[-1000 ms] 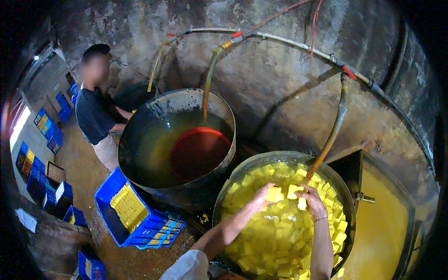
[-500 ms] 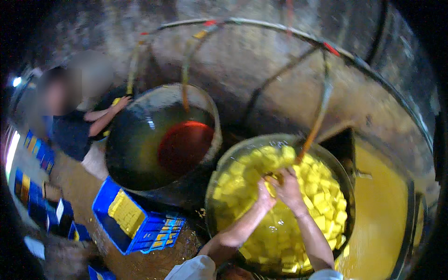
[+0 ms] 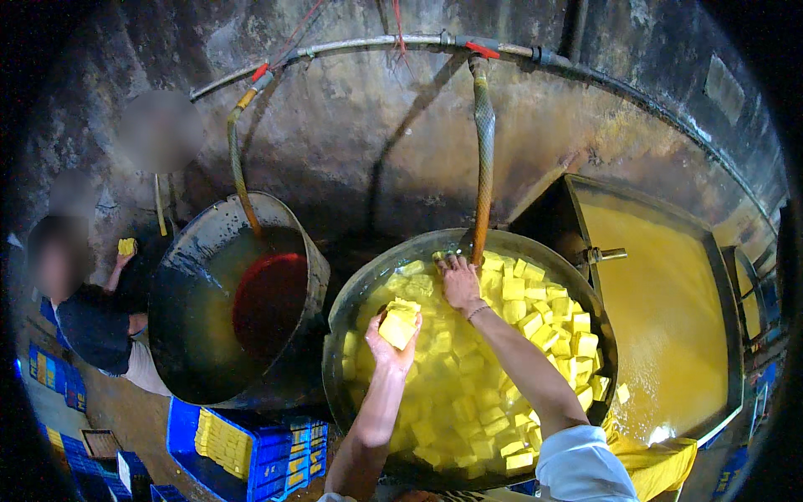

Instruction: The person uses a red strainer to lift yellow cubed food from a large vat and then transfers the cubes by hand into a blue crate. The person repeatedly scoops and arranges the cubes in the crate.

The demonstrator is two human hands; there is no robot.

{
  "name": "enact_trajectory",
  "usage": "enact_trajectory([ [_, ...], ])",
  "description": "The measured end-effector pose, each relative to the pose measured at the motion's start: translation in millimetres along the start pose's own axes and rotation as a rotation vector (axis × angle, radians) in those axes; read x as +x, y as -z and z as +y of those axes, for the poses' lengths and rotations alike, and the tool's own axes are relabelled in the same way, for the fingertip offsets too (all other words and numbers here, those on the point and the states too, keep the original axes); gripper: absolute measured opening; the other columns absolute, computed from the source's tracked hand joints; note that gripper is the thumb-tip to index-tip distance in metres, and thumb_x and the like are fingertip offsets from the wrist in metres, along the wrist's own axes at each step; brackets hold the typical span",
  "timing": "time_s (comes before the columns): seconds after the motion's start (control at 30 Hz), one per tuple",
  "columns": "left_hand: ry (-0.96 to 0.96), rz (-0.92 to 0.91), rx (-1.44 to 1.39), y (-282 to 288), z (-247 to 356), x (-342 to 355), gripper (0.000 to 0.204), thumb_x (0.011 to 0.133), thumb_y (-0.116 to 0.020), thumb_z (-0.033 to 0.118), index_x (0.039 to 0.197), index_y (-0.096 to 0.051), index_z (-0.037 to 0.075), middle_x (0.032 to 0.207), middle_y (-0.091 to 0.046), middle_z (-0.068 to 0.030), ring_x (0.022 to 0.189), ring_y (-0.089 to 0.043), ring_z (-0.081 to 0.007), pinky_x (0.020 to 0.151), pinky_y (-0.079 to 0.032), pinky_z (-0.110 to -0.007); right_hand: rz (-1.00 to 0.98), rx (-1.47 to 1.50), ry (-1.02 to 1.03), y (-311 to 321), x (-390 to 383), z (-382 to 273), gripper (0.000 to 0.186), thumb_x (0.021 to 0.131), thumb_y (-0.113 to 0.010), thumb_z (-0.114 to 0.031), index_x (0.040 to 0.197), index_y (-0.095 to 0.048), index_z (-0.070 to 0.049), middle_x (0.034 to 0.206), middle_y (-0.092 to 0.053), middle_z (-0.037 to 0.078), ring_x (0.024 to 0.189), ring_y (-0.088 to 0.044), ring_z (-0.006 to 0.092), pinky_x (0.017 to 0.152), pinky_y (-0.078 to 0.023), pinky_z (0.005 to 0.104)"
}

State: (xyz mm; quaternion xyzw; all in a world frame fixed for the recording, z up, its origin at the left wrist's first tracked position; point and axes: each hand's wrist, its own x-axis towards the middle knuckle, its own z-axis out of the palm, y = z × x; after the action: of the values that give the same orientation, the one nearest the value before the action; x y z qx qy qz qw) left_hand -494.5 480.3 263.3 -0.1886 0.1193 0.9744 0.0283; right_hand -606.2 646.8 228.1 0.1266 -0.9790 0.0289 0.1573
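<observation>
My left hand (image 3: 386, 343) holds yellow blocks (image 3: 400, 320), apparently a small stack, above a large round metal tub (image 3: 333, 335) of yellow liquid and many floating blocks (image 3: 513, 289). My right hand (image 3: 458, 284) is at the far side of the tub, just left of the hose (image 3: 483, 151) that hangs into it, with its fingers apart and their tips at the liquid's surface. I see nothing held in it.
Left stands a drum (image 3: 176, 289) holding a red round thing (image 3: 269, 305). A person (image 3: 88, 326) beside it holds a yellow block (image 3: 127, 247). Blue crates (image 3: 284, 460) with yellow blocks are at lower left. A tank (image 3: 652, 318) of yellow liquid stands right. A pipe (image 3: 376, 42) crosses the wall.
My hands have moved apart: the left now lifts blocks, the right has moved toward the far rim. The view has swung rightward. The person has raised a hand with a block.
</observation>
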Motion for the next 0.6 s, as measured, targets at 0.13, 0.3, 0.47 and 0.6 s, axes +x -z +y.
enact_trajectory([
  [0.13, -0.038, 0.004, -0.009, 11, 19, -10, 0.035, 0.084, -0.043, 0.030, 0.104, -0.058, 0.004, 0.103, -0.063, -0.0133, 0.096, -0.058, -0.0318, 0.084, -0.047, -0.046, -0.072, 0.113, -0.089, -4, 10, -15, 0.035, 0.077, -0.058, -0.015, 0.111, -0.055, -0.010, 0.096, -0.062, 0.012, 0.091, -0.061, 0.0315, 0.078, -0.049, 0.0424],
  [0.3, -0.075, -0.009, -0.132, 6, 35, -23, 0.039, 0.080, -0.047, 0.032, 0.103, -0.060, 0.003, 0.109, -0.062, -0.0124, 0.102, -0.057, -0.0310, 0.091, -0.043, -0.048, 0.012, 0.757, -0.229, 10, 15, 5, 0.030, 0.079, -0.058, -0.014, 0.108, -0.055, -0.008, 0.078, -0.061, 0.012, 0.069, -0.062, 0.0241, 0.064, -0.052, 0.0371],
  [0.47, -0.071, -0.013, -0.175, 5, 37, -32, 0.039, 0.079, -0.048, 0.033, 0.102, -0.060, 0.004, 0.108, -0.062, -0.0138, 0.102, -0.056, -0.0331, 0.090, -0.044, -0.048, -0.251, 1.609, -0.947, 16, 24, 5, 0.032, 0.081, -0.063, -0.036, 0.097, -0.063, -0.008, 0.075, -0.055, -0.002, 0.065, -0.052, 0.0176, 0.065, -0.048, 0.0331],
  [0.6, -0.065, -0.040, -0.160, -5, 48, -51, 0.038, 0.078, -0.048, 0.033, 0.101, -0.061, 0.006, 0.107, -0.062, -0.0129, 0.100, -0.056, -0.0326, 0.087, -0.044, -0.049, -0.259, 0.681, -0.278, 7, 37, -11, 0.038, 0.071, -0.074, -0.036, 0.095, -0.072, -0.008, 0.095, -0.069, 0.015, 0.085, -0.065, 0.0281, 0.077, -0.050, 0.0361],
])
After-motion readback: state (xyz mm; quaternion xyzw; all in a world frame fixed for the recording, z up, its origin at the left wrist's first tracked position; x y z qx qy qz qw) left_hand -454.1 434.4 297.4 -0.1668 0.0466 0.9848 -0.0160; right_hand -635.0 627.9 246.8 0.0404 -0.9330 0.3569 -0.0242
